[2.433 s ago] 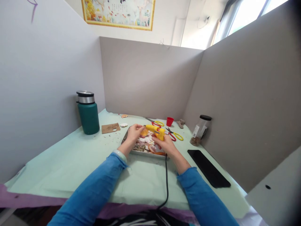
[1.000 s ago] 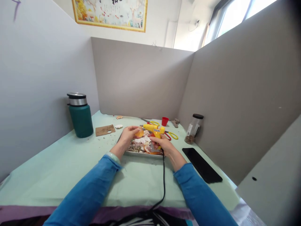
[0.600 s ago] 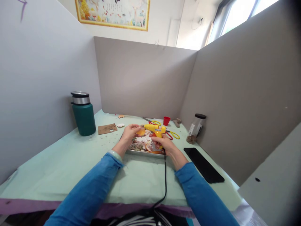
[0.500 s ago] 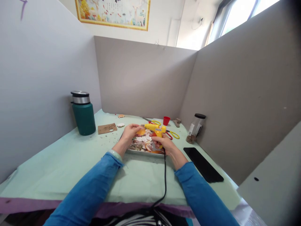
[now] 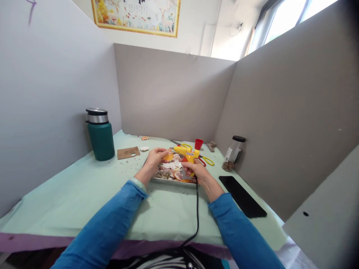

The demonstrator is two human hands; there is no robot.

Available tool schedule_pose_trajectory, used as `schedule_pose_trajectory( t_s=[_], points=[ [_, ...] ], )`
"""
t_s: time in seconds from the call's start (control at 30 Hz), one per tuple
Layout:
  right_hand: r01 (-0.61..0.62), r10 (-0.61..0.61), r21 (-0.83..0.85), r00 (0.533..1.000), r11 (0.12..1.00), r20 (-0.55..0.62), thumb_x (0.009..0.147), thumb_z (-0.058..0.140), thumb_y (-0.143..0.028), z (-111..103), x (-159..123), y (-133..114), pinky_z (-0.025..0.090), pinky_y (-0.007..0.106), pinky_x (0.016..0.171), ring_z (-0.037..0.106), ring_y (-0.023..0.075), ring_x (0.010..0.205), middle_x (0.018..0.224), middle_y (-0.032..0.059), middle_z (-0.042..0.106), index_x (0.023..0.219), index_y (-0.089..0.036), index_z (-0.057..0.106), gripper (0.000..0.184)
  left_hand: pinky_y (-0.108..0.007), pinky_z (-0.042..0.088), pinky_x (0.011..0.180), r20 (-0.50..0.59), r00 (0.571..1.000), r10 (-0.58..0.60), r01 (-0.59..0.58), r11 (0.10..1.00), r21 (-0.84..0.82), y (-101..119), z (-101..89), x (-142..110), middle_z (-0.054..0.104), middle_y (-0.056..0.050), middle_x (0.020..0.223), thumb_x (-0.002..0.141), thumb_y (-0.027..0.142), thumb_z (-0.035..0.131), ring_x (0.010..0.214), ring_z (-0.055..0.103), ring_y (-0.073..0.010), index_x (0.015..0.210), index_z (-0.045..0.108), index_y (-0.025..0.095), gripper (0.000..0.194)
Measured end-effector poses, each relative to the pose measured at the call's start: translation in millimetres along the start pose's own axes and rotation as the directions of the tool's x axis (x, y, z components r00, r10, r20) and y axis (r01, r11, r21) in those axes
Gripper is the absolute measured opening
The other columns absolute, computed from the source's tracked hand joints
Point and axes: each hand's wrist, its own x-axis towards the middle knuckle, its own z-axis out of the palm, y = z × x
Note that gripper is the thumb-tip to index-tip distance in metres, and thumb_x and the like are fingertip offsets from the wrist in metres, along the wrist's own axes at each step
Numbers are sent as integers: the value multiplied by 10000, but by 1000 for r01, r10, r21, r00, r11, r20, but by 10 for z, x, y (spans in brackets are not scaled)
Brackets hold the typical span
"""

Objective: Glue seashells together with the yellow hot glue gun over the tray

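My right hand point(image 5: 197, 170) is wrapped round the grip of a yellow glue gun point(image 5: 188, 152), whose nozzle points left. A black cord runs from its base down toward my lap. My left hand point(image 5: 155, 160) pinches a flat orange shell-like piece point(image 5: 168, 157) just by the nozzle tip. Both hands hover over a shallow metal tray point(image 5: 174, 182) filled with white, orange and brown shells point(image 5: 172, 170). Part of the tray is hidden by my hands.
Left stand a green bottle point(image 5: 101, 140) and a brown card point(image 5: 128, 152). Behind the tray lie a white piece point(image 5: 144, 149), yellow-and-red scissors point(image 5: 208, 161) and a red cup point(image 5: 199, 144). At right are a clear jar point(image 5: 233, 154) and a black slab point(image 5: 241, 196). Grey partitions point(image 5: 174, 89) enclose the table.
The glue gun has shifted very slightly to the right, its nozzle a little off the orange piece. Otherwise both hands keep their hold.
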Motion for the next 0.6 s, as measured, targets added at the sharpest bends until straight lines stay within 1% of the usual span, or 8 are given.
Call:
schedule_pose_trajectory(
  t_s=[0.1, 0.27, 0.33, 0.47, 0.53, 0.6],
  points=[
    [-11, 11, -26, 1000, 1000, -4, 625, 770, -314, 20, -4, -5, 293, 220, 425, 391, 58, 412, 520, -59, 515, 863, -137, 668, 313, -229, 508, 517, 23, 1000, 7, -8, 1000, 9, -14, -2, 7, 730, -106, 867, 622, 228, 826, 724, 685, -175, 816, 615, 128, 304],
    [-10, 8, -56, 1000, 998, -23, 610, 765, -304, 30, 3, 1, 324, 231, 427, 404, 69, 409, 477, -47, 507, 734, -145, 646, 234, -233, 506, 510, 51, 998, 36, -36, 999, -9, -51, -22, 32, 732, -112, 851, 614, 246, 822, 735, 691, -190, 822, 616, 130, 315],
    [-10, 9, -47, 999, 999, -32, 606, 765, -298, 29, 5, 3, 320, 229, 423, 399, 66, 405, 480, -48, 510, 734, -145, 649, 230, -236, 511, 515, 39, 998, 47, -46, 999, -16, -56, -27, 37, 730, -108, 847, 617, 244, 817, 737, 691, -189, 823, 616, 130, 309],
    [-11, 11, -25, 1000, 1000, -25, 614, 764, -294, 27, 5, 5, 296, 222, 415, 389, 60, 399, 509, -52, 532, 832, -139, 679, 281, -239, 513, 511, 16, 999, 39, -39, 999, -6, -38, -20, 26, 726, -103, 832, 614, 233, 819, 709, 683, -179, 807, 611, 128, 303],
    [-4, 3, -31, 1000, 1000, -26, 623, 760, -294, 25, 6, 9, 299, 223, 419, 392, 62, 399, 499, -53, 525, 816, -139, 676, 262, -236, 509, 507, 28, 999, 30, -30, 1000, 4, -27, -11, 15, 729, -108, 846, 612, 232, 823, 707, 683, -176, 808, 606, 127, 311],
    [4, -5, -40, 999, 999, -33, 627, 758, -296, 22, 8, 15, 303, 227, 423, 398, 65, 398, 482, -52, 514, 753, -144, 655, 223, -230, 502, 500, 38, 999, 32, -32, 999, 14, -25, -5, 6, 732, -110, 860, 609, 235, 827, 710, 683, -176, 817, 606, 127, 323]
  ],
)
